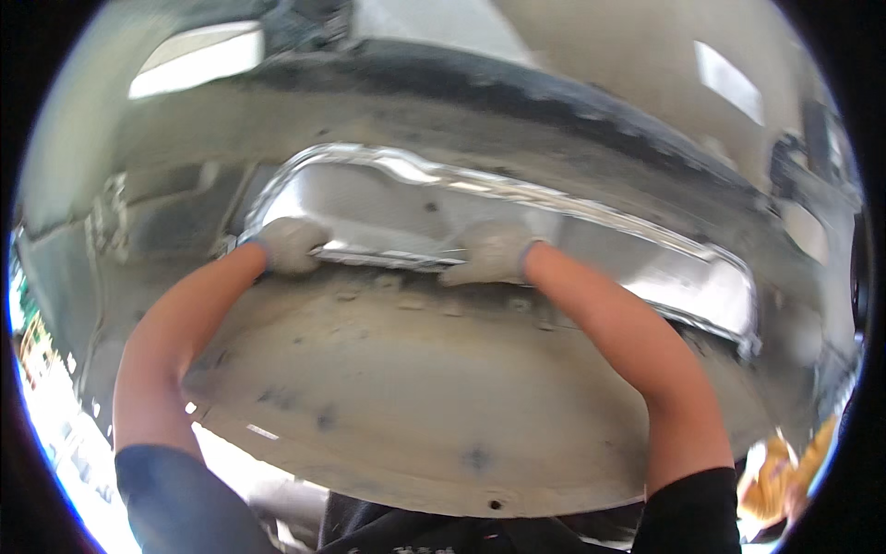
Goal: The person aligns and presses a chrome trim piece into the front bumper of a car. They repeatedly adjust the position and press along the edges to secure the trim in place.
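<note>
A long chrome-framed grille lies across a large, dusty grey-brown car bumper. Its shiny rim is rounded at both ends, and the middle looks silvery and mesh-like, though blurred. My left hand, in a pale work glove, grips the grille's lower edge near its left end. Close to the middle of that same edge, my gloved right hand is closed too, its fingers bent over the rim. Both hands' fingertips are partly hidden, and both forearms reach up over the bumper's lower panel.
Above the grille runs a dark ridge of the bumper. Bright openings show at the upper left and upper right. Beyond the lower right edge is something yellow, blurred. A small hole pierces the near rim.
</note>
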The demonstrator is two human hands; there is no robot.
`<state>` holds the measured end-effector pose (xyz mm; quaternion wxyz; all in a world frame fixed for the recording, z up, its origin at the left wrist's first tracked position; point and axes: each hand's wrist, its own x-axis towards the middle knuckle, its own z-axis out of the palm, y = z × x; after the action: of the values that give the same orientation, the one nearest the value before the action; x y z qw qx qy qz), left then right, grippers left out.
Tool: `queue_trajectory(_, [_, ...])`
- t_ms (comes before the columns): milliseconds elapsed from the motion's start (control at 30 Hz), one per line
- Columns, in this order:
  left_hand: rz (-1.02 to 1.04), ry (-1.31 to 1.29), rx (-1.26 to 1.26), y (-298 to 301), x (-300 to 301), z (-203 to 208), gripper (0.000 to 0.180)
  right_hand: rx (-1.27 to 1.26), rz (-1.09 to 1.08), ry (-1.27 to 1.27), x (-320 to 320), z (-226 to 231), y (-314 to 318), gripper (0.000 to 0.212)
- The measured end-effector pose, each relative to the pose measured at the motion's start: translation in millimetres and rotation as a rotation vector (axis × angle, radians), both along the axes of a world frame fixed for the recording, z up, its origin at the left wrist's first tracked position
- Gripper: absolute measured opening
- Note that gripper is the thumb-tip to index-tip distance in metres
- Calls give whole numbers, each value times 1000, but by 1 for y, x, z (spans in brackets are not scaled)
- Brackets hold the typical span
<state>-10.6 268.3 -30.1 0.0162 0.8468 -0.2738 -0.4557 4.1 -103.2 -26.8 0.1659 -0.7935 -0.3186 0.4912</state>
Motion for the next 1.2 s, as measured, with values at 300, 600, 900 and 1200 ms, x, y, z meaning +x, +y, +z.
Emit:
queue_trajectory(300, [-35, -89, 182, -17, -27, 6, 36, -114, -359, -749, -22, 248, -248, 29])
queue_trajectory(600, [154, -312, -27, -91, -8, 164, 59, -319, -977, -947, -212, 269, -332, 21])
queue_trajectory(900, [384, -276, -636, -180, -137, 274, 64, -118, -1189, -1306, -233, 238, -324, 19])
queue_trajectory(1200, [219, -282, -655, -187, -130, 263, 73, -200, -1011, -1048, -235, 241, -345, 16])
